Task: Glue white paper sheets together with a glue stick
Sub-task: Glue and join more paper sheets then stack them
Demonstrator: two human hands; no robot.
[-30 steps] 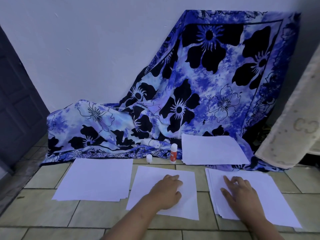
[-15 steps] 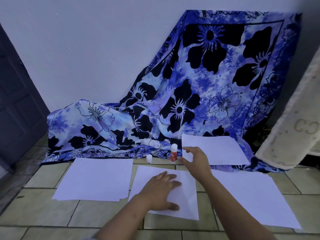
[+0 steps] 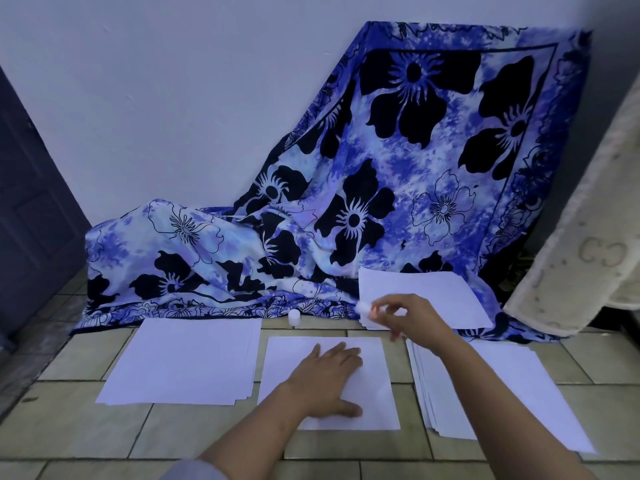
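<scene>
lifted from the floor since half a second ago, the glue stick (image 3: 365, 308) is now pinched in the right hand (image 3: 408, 320), just beyond the far edge of the middle sheet (image 3: 374, 407). the left hand (image 3: 329, 379) presses flat on that sheet, fingers straight. the white cap (image 3: 294, 317) stands on the floor tiles (image 3: 69, 427). no glue looks applied yet. the left stack (image 3: 183, 358) and right stack (image 3: 519, 393) of paper wait.
</scene>
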